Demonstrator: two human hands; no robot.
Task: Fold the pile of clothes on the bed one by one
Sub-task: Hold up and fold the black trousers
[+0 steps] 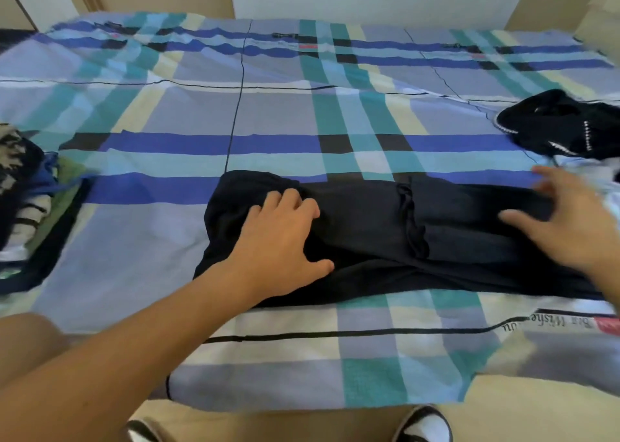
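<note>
Head view has the dark garment [385, 237] lying flat on the bed [268, 106] toward 6 o'clock, close to the near edge, stretched long from 9 to 3 with a bunched seam across its middle. My left hand [278, 237] rests palm down on its 9 o'clock end with fingers loosely spread and the thumb out, pinching nothing. My right hand [567, 220] is blurred, but its fingers look splayed over the 3 o'clock end and I see no grip. I judge I am flattening this piece, already narrowed into a strip, before the crosswise fold. The next move calls for taking one end by its corners and carrying it over to meet the other, with the ridge in the middle smoothed first. At 3 o'clock the black garment with white trim [563, 126] sits just beyond my right hand, on pale cloth, so that end is crowded. At 9 o'clock a stack of clothes [23, 186], which I take for finished pieces, lies well apart from my left hand. Toward 12 o'clock there is broad checked cover to work on. The garment's near hem sits near the mattress edge, so cloth could slip off toward my shoes [422, 425].
</note>
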